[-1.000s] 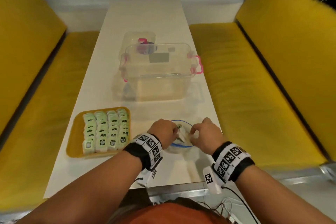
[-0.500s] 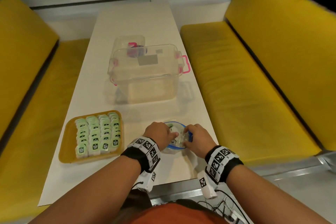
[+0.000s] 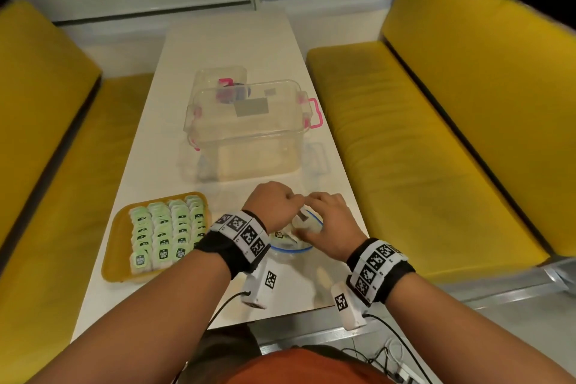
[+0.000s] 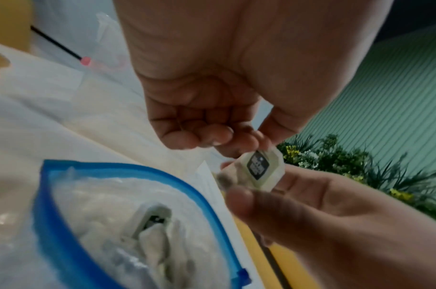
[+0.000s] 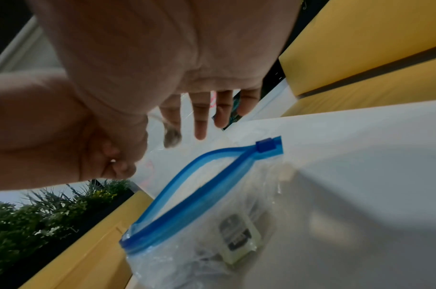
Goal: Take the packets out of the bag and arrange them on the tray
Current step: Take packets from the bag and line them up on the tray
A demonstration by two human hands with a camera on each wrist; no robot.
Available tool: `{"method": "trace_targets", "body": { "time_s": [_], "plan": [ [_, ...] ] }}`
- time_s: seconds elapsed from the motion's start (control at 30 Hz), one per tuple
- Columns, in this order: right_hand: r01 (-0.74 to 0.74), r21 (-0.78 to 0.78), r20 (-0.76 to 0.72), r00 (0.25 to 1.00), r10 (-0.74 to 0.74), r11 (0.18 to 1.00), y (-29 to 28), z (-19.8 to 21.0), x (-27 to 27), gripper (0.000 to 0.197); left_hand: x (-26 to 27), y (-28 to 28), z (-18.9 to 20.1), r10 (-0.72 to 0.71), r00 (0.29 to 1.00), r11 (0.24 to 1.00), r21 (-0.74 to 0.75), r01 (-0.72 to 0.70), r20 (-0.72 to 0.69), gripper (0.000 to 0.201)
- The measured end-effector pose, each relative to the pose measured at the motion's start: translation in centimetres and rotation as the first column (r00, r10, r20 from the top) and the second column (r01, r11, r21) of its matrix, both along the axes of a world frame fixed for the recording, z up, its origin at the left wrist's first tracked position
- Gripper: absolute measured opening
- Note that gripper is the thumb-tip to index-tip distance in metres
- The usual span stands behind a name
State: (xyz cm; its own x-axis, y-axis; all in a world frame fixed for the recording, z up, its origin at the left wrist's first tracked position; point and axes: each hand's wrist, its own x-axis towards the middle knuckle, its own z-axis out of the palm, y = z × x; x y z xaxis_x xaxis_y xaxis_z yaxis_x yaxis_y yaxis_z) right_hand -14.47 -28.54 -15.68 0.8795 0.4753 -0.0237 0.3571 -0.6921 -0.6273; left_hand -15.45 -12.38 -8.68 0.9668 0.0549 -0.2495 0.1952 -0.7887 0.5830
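A clear zip bag [image 3: 291, 248] with a blue rim lies open on the white table, and several packets [image 4: 152, 219] are still inside. Just above the bag, both hands meet on one pale green packet [image 3: 303, 216]. My left hand [image 3: 274, 206] pinches its upper corner [image 4: 260, 170] between thumb and fingertip. My right hand [image 3: 327, 227] holds the lower edge, with the thumb [image 4: 244, 197] in front and the fingers [image 5: 199, 117] behind. To the left, a yellow tray [image 3: 118, 265] carries rows of packets [image 3: 165, 227].
A large clear box with pink latches [image 3: 249, 131] stands behind the bag, with a smaller clear box [image 3: 218, 81] further back. Yellow benches [image 3: 420, 150] flank the narrow table. The table's near edge [image 3: 280, 318] lies under my wrists, with cables hanging below it.
My right hand came up out of the bag with one packet. My left hand let go of the bag's rim and took hold of the same packet.
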Motion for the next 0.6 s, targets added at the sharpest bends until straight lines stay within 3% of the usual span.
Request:
{"method": "trace_targets", "body": {
  "time_s": [0.1, 0.2, 0.23, 0.3, 0.4, 0.6],
  "plan": [
    [-0.028, 0.178, 0.059, 0.998, 0.018, 0.984, 0.3, 0.8, 0.2, 0.028, 0.4, -0.7, 0.4, 0.024, 1.0, 0.989, -0.148, -0.022, 0.013, 0.04],
    [0.059, 0.252, 0.0, 0.998, -0.061, 0.966, 0.0, 1.3, 0.5, 0.025, 1.0, -0.6, -0.3, 0.07, 0.997, 0.98, -0.19, -0.066, 0.014, 0.049],
    [0.116, 0.26, -0.052, 0.993, -0.106, 0.959, -0.3, 1.2, 0.6, 0.026, 1.1, -0.5, -0.8, 0.077, 0.997, 0.986, -0.146, -0.075, 0.011, 0.051],
    [0.224, 0.306, -0.169, 0.969, -0.179, 0.925, -0.9, 0.7, 0.8, 0.028, 1.5, -0.1, -2.1, 0.017, 1.0, 0.995, 0.095, -0.017, -0.003, 0.048],
    [0.313, 0.363, -0.296, 0.932, -0.21, 0.878, -1.5, 0.6, 0.9, 0.036, 1.6, 0.0, -4.0, -0.091, 0.986, 0.898, 0.416, 0.142, -0.14, 0.034],
    [0.336, 0.337, -0.311, 0.921, -0.233, 0.879, -2.2, 0.3, 1.0, 0.028, 1.8, -0.6, -5.9, -0.133, 0.973, 0.849, 0.485, 0.209, -0.187, 0.028]
  ]
}}
